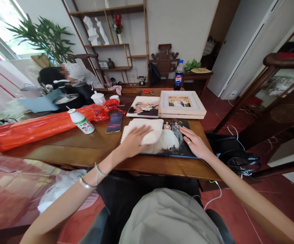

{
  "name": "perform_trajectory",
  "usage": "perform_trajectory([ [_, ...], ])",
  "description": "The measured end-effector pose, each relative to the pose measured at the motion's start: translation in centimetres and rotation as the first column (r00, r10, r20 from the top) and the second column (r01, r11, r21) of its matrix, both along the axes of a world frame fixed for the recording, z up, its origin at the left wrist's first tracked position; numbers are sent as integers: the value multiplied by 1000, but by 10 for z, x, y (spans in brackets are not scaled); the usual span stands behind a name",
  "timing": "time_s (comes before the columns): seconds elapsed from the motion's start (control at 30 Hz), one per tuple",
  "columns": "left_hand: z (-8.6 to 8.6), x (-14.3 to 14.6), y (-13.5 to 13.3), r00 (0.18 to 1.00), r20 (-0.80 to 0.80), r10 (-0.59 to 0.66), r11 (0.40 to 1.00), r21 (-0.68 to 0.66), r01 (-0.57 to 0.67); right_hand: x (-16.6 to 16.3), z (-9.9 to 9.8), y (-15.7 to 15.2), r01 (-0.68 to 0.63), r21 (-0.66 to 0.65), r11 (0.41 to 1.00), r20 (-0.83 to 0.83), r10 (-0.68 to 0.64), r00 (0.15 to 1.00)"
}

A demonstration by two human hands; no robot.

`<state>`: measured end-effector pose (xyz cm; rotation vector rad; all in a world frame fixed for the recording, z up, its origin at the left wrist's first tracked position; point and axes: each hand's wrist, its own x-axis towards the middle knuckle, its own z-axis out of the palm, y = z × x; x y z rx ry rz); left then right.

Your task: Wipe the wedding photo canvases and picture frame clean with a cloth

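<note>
A large wedding photo panel (171, 137) lies flat near the table's front edge, showing a couple in a white dress and a grey suit. Over its left part is a folded white cloth (153, 130). My left hand (136, 139) rests flat on this cloth with the fingers stretched out. On the panel's right side lies my right hand (194, 141), fingers extended, a ring on one of them. The left end of the panel is hidden under the cloth and hand.
Behind the panel are a photo album (144, 106) and stacked white picture frames (182, 105). A phone (114, 122), a white bottle (81, 121) and a long red-wrapped bundle (42, 121) lie leftward. A cola bottle (179, 76) and orange scissors (148, 91) are farther back. Another person sits at left.
</note>
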<state>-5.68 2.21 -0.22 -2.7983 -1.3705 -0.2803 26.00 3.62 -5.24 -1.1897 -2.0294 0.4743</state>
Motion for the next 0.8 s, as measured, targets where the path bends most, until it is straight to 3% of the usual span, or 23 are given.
perform_trajectory([
  [0.1, -5, -7, 17, 991, -3, 135, 989, 51, -135, 0, 1, -1, -2, 4, 1000, -9, 2, 1000],
  [0.17, -8, 1, 5, 986, -21, 163, 984, 70, -161, -1, 2, -1, -1, 0, 1000, -4, 1, 1000],
  [0.33, -11, 34, -66, 999, -34, -8, 999, 40, 9, -1, 3, -1, 8, -3, 1000, -4, -8, 1000],
  [0.43, -6, 38, -84, 994, -22, -107, 994, -18, 107, -1, 4, -1, 7, -5, 1000, 0, -7, 1000],
  [0.5, -2, 33, -73, 995, -19, -102, 994, -46, 101, -1, 4, -2, 7, -5, 1000, 7, -7, 1000],
  [0.7, 6, 6, 17, 999, -15, 29, 997, -70, -30, -1, 2, -1, 12, 8, 1000, -1, -12, 1000],
  [0.8, 2, 2, 40, 998, -8, 64, 997, -48, -64, 0, 1, 0, 11, 15, 1000, -8, -11, 1000],
])
